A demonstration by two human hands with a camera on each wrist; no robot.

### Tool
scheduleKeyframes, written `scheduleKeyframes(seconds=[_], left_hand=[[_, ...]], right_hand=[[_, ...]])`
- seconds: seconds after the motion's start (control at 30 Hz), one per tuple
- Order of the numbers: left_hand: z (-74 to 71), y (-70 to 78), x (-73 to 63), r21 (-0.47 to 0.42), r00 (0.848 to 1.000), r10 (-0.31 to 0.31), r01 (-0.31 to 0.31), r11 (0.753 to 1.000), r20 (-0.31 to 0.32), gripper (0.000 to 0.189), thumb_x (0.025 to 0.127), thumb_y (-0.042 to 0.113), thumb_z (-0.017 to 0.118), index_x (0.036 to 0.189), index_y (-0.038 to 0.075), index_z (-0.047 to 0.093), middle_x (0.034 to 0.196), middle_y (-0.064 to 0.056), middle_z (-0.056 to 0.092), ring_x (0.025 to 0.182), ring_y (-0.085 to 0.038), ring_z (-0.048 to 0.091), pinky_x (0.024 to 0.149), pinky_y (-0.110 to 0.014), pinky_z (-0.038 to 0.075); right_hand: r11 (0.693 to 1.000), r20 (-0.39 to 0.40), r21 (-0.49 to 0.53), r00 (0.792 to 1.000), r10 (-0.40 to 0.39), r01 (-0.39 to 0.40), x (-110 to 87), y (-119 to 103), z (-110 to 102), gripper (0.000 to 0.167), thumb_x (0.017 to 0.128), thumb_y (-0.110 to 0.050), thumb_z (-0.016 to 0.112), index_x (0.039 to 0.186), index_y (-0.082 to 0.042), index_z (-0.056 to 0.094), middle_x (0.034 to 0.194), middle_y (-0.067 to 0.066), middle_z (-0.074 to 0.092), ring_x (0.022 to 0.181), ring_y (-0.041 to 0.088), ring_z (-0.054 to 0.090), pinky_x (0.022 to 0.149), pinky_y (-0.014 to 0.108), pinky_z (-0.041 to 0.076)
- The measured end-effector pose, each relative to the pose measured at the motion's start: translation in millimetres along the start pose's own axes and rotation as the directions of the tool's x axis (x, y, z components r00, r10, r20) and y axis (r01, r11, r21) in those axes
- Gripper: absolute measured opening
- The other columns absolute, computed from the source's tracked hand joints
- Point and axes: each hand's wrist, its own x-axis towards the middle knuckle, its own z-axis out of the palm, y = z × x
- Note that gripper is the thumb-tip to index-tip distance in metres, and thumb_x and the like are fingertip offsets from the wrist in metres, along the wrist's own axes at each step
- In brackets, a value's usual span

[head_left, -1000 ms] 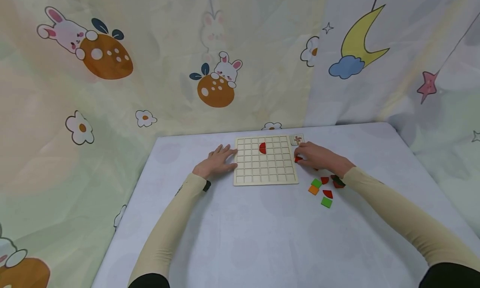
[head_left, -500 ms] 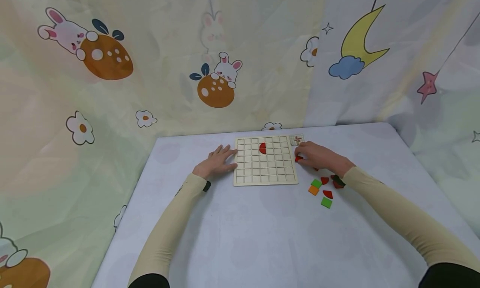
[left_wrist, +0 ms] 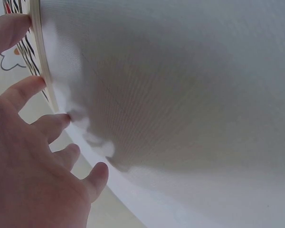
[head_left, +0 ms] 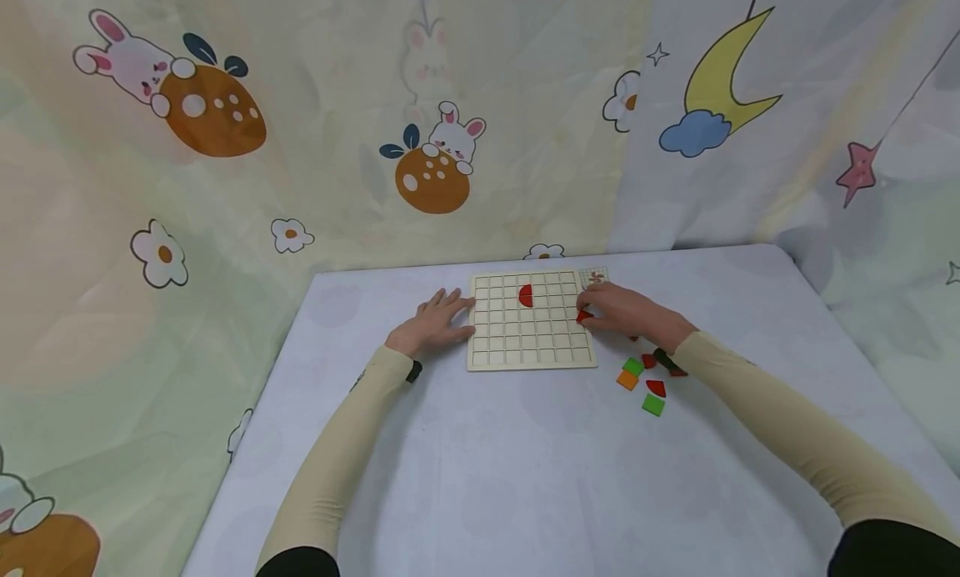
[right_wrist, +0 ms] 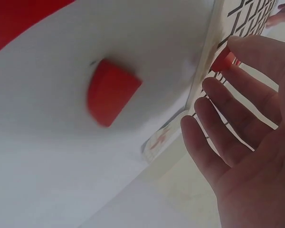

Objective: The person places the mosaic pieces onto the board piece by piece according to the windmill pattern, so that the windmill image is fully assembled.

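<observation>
A pale wooden grid board [head_left: 532,335] lies flat toward the back of the table. Two red quarter-round tiles [head_left: 526,296] sit together in its upper cells, forming a half disc. My left hand [head_left: 431,324] rests at the board's left edge, fingers spread, thumb and fingertips touching the rim. Over the board's right edge, my right hand [head_left: 632,312] pinches a red tile [right_wrist: 222,60] between thumb and index finger; its other fingers extend loosely. A small pattern card [head_left: 595,275] lies beside the board's top right corner, partly covered by the right hand.
Loose tiles lie right of the board: a green square [head_left: 653,405], an orange square [head_left: 627,380], another green square [head_left: 633,366] and several red pieces [head_left: 656,388]. One red quarter-round tile [right_wrist: 113,92] lies near the right hand. A printed cloth hangs behind the table.
My right hand has moved left with the pinched red tile, from beside the board to over its right edge. The left hand stays in place.
</observation>
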Motion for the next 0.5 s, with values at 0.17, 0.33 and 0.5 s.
scheduleKeyframes(seconds=[0.17,0.33,0.5], left_hand=[[0.8,-1.7,0.7,0.004,1.000,0.004,-0.004,1.000,-0.001,0.073,0.097,0.062,0.050,0.159,0.033,0.027,0.171,-0.002,0.010,0.159,-0.028,-0.003,0.126,-0.058,0.008],[1.6,-2.5,1.1,0.012,1.000,0.010,-0.010,1.000,-0.003,0.073,0.096,0.063,0.049,0.159,0.033,0.027,0.171,-0.002,0.011,0.159,-0.029,-0.002,0.126,-0.059,0.009],[1.3,-2.4,1.6,0.018,1.000,0.012,-0.012,1.000,-0.002,0.073,0.097,0.063,0.049,0.159,0.033,0.027,0.171,-0.003,0.011,0.159,-0.029,-0.002,0.125,-0.059,0.010]], right_hand=[[1.000,0.000,-0.001,1.000,-0.020,0.020,8.3,-12,1,0.024,0.093,-0.024,0.073,0.111,-0.010,0.070,0.114,0.007,0.067,0.101,0.023,0.059,0.094,0.042,0.053],[0.997,-0.006,-0.035,0.998,-0.066,0.066,19.2,-22,4,0.024,0.094,-0.021,0.072,0.114,-0.009,0.071,0.112,0.008,0.067,0.100,0.024,0.061,0.092,0.042,0.054],[0.991,-0.020,-0.061,0.993,-0.118,0.117,30.4,-32,8,0.023,0.094,-0.019,0.071,0.115,-0.008,0.072,0.111,0.008,0.067,0.100,0.024,0.060,0.091,0.040,0.054]])
